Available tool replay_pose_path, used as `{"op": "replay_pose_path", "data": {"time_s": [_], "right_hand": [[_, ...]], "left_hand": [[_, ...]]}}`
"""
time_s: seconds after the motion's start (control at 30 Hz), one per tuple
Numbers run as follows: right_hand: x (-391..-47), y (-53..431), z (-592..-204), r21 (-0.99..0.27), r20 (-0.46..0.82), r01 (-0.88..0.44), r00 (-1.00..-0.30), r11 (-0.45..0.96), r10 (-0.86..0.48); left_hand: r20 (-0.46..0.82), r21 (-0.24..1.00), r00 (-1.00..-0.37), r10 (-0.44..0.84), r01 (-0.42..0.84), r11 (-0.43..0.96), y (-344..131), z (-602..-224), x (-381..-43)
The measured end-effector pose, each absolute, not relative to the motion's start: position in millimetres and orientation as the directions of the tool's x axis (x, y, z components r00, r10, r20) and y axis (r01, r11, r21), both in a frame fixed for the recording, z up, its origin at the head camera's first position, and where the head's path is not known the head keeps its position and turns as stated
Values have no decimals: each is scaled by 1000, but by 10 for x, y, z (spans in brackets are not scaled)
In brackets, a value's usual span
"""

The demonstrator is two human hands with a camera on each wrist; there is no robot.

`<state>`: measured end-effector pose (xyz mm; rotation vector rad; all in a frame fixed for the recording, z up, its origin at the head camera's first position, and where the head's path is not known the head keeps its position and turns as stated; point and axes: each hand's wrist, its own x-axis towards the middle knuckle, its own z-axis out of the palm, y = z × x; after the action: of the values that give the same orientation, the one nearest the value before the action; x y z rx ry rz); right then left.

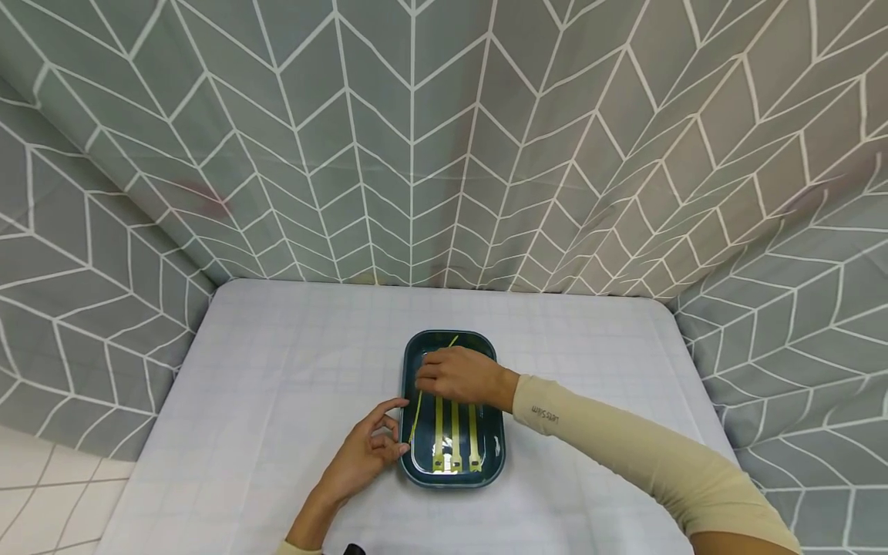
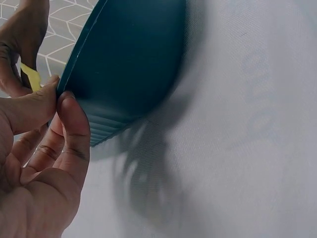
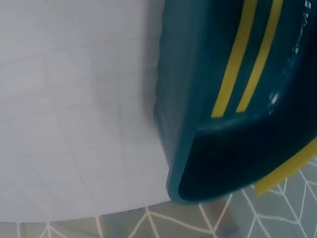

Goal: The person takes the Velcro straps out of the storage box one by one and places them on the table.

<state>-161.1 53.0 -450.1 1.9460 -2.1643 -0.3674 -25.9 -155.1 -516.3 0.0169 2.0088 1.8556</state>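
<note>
A dark teal oblong tray point(image 1: 452, 485) sits on the table. Flat yellow strips point(image 1: 455, 432) lie lengthwise on its floor, each with a wider, dark-notched near end. My left hand point(image 1: 364, 455) is at the tray's left side; in the left wrist view its thumb and index finger pinch the rim point(image 2: 74, 62). Over the tray's far half, my right hand point(image 1: 461, 375) has curled fingers at a separate slanted yellow strip point(image 1: 415, 420), whose far end shows beyond the hand. That strip point(image 3: 287, 168) crosses the tray's edge in the right wrist view. The right fingertips' contact is partly hidden.
White cloth covers the table point(image 1: 298, 347). Grey curtains point(image 1: 444, 154) with white zigzag lines hang behind and at both sides. A small black object point(image 1: 354, 549) shows at the bottom edge of the head view.
</note>
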Motion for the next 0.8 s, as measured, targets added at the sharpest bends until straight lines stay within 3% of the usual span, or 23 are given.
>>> {"op": "replay_pose_path", "data": {"time_s": [0.4,0.8], "right_hand": [[-1682,684,-4347,195,163,-958,-179,210,-970],[-1785,840,-4280,-51,320,-921,-382,387,-867]], "left_hand": [[-317,948,-912,259,-299,108,-1522,-5142,-241],[-326,945,-912,249,-307,112,-1511,-5123,-251]]}}
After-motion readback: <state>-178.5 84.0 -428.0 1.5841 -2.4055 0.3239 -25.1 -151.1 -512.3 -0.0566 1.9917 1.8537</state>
